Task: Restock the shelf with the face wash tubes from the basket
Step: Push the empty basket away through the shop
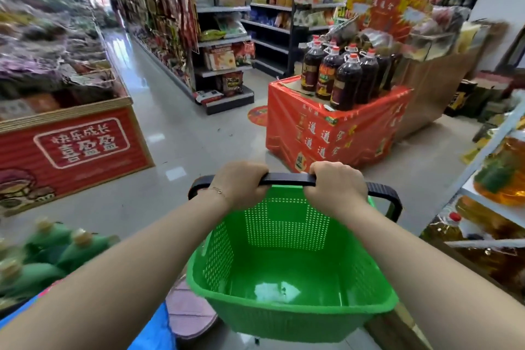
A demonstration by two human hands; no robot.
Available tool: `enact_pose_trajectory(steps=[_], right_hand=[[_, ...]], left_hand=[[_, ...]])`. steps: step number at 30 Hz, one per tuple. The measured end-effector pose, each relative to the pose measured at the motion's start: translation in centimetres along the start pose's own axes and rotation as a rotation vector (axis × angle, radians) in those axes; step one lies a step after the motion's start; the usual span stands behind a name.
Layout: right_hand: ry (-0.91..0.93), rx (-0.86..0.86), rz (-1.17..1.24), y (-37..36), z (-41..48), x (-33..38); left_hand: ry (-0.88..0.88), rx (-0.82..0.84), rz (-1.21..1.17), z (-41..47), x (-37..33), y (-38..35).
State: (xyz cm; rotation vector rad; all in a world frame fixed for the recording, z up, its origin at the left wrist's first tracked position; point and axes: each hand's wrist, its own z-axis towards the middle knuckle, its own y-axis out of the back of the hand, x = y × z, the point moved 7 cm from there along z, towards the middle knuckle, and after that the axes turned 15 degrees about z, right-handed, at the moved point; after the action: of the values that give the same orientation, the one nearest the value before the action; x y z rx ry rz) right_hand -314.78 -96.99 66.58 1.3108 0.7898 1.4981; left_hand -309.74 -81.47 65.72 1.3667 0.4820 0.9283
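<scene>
green basket (287, 270) sits lower centre of the frame, right below us. its inside looks bare, only glare on the floor of it; we see no face wash tubes anywhere in it. both of our hands are on the black handle (287, 179) at mid frame: left hand (237, 186) wrapped tight round the bar toward its left end, right hand (336, 187) wrapped tight round it toward its right end. so each grip is closed around the handle, holding nothing else.

lower left of the frame: blurred green bottles (42, 253). right edge: a white shelf (488, 202) with yellow oil jugs, blurred. further out, right of centre, a red-draped display (326, 136) with dark bottles (345, 77) on top. left of the frame, a red bin (71, 148) heaped with goods. beyond, upper centre, aisle shelving (224, 42) with packets.

progress call: with the basket empty, we judge either the restocking is finished and the basket is being carried off, or the tubes were never loaded; we can't tell which. no face wash shelf can be made out, so we can't confirm tubes placed.
</scene>
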Motion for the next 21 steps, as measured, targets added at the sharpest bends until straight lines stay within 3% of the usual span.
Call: enact_pose_trajectory(steps=[13, 21], right_hand=[[0.233, 0.052, -0.063, -4.8, 25.9, 5.4], [0.381, 0.067, -0.041, -8.3, 39.5, 8.3]], left_hand=[[0.19, 0.072, -0.066, 16.8, 17.2, -6.0], [0.287, 0.057, 0.016, 24.6, 25.8, -7.6]])
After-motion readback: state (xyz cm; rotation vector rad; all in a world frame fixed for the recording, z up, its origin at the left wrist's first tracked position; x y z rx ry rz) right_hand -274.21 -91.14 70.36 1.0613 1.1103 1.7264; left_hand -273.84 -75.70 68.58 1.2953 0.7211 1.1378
